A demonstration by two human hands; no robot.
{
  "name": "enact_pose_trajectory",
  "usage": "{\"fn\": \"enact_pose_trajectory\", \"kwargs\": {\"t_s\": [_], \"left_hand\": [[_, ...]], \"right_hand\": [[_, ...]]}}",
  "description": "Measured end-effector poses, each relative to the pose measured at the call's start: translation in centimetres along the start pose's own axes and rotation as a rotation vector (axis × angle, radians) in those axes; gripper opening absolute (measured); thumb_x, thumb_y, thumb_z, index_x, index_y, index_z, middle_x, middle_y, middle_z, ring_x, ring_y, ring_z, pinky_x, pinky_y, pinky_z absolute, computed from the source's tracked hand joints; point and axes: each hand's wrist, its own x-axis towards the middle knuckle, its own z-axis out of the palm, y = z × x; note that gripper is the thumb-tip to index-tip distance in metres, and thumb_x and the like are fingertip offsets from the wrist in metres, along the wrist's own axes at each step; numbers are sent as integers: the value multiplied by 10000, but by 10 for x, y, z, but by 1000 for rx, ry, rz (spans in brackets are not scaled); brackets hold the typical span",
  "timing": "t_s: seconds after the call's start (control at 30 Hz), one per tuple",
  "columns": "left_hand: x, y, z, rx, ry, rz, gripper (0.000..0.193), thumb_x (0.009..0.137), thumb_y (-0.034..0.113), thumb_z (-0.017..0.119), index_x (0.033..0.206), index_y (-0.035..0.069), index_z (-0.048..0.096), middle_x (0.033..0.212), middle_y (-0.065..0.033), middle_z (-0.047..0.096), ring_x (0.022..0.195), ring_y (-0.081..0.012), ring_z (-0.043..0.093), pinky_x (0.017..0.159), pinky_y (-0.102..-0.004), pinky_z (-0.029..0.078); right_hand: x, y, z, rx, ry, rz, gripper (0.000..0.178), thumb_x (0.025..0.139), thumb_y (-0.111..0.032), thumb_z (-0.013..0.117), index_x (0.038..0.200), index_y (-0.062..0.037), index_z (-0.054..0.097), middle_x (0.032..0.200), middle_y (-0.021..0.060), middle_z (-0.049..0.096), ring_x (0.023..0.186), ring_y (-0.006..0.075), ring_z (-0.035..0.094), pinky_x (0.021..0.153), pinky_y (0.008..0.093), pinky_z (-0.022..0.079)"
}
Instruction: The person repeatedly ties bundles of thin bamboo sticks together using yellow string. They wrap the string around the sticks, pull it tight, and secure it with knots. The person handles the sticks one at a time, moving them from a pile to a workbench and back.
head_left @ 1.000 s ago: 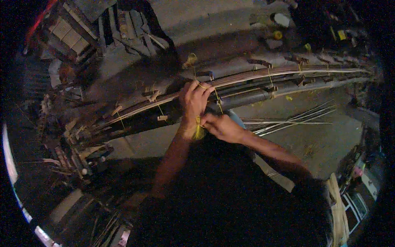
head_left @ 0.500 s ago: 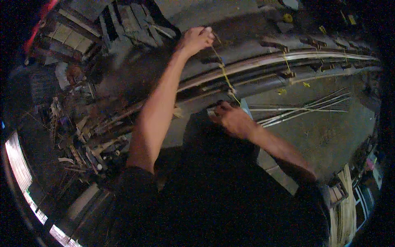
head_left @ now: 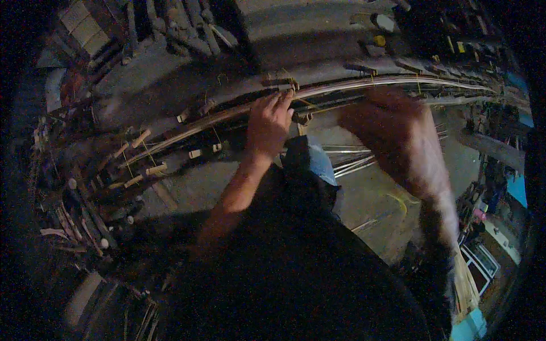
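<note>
My left hand [head_left: 269, 125] lies over a bundle of long, pale, bent strips [head_left: 341, 86], its fingers curled over the far side and the thumb nearer me. Beside its fingertips is a short wooden peg [head_left: 278, 83], and a second wooden piece [head_left: 303, 118] sits just below. A thin yellowish cord [head_left: 310, 105] slants from the fingertips toward my right hand [head_left: 392, 128]. That hand is closed, smeared by motion and held above the strips; its fingertips are poorly seen, but the cord runs to them.
Short pegs tied with yellow cord [head_left: 147, 149] line the strips. Loose pale rods [head_left: 355, 162] lie on the floor beyond my blue trouser leg [head_left: 321, 163]. Wood scraps [head_left: 74, 213] are heaped at left. Dark timbers [head_left: 193, 25] lie at the far left, a window frame [head_left: 480, 267] at right.
My left hand has come down from its raised position onto the strips. My right hand has swung from close to my body out to the right. The view has shifted.
</note>
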Motion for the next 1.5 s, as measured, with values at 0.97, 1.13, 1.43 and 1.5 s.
{"fn": "enact_pose_trajectory", "kwargs": {"t_s": [0.97,1.13,1.43,1.5], "left_hand": [[139,-58,48,-730,-475,-659,294,906,369,560,758,118,523,637,47,438,514,-99,402,451,-300,337],[145,-106,-83,-215,-542,-215,433,926,443,520,1005,37,648,957,-92,687,863,-168,653,756,-293,506],[-12,-90,-174,85,-701,-212,365,954,283,494,1152,-11,579,1000,-178,650,956,-279,632,871,-378,486],[-51,-134,-126,112,-19,320,293,906,279,564,1049,26,605,682,-152,624,680,-331,645,625,-430,497]], "right_hand": [[25,67,269,-114,-80,-382,300,809,-257,607,1066,-104,623,934,124,653,745,264,668,628,397,547],[-16,6,208,646,-9,-203,591,825,-209,643,1362,-88,427,1158,131,557,905,232,630,786,345,517],[43,-98,188,966,42,267,283,891,-214,603,1067,7,623,934,79,638,880,142,594,759,323,481],[66,-149,89,757,-38,103,250,855,-187,626,1019,2,632,943,86,648,936,168,603,785,351,478]]}}
